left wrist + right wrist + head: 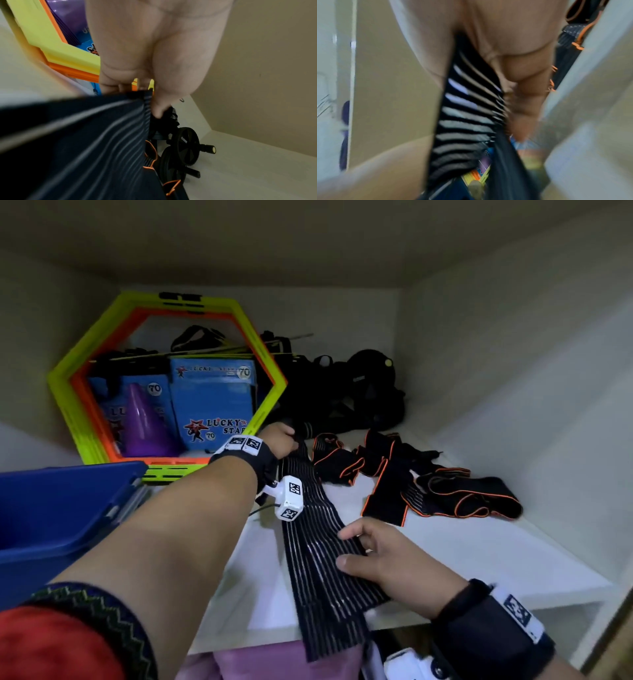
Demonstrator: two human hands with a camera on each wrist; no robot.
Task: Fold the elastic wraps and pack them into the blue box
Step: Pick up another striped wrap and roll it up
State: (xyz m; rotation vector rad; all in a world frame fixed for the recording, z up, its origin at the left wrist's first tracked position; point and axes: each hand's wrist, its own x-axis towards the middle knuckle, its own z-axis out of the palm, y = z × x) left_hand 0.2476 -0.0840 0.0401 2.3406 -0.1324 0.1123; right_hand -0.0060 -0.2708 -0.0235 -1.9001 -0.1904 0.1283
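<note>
A long black elastic wrap with grey stripes (pixel 318 549) lies stretched along the white shelf (pixel 479 553), its near end hanging over the front edge. My left hand (pixel 279 440) grips its far end (pixel 137 97) beside the hexagon frames. My right hand (pixel 370 549) pinches the wrap's middle (pixel 467 108), thumb on top and fingers under the right edge. Several black wraps with orange trim (pixel 411 474) lie tangled to the right. The blue box (pixel 58 508) stands at the left, partly behind my left forearm.
Yellow and orange hexagon frames (pixel 102 371) lean at the back left, with blue Lucky Star packs (pixel 212 402) and a purple cone (pixel 144 422) behind them. A black ab wheel (pixel 185 146) and black gear (pixel 359 392) sit at the back. Cabinet walls close in on both sides.
</note>
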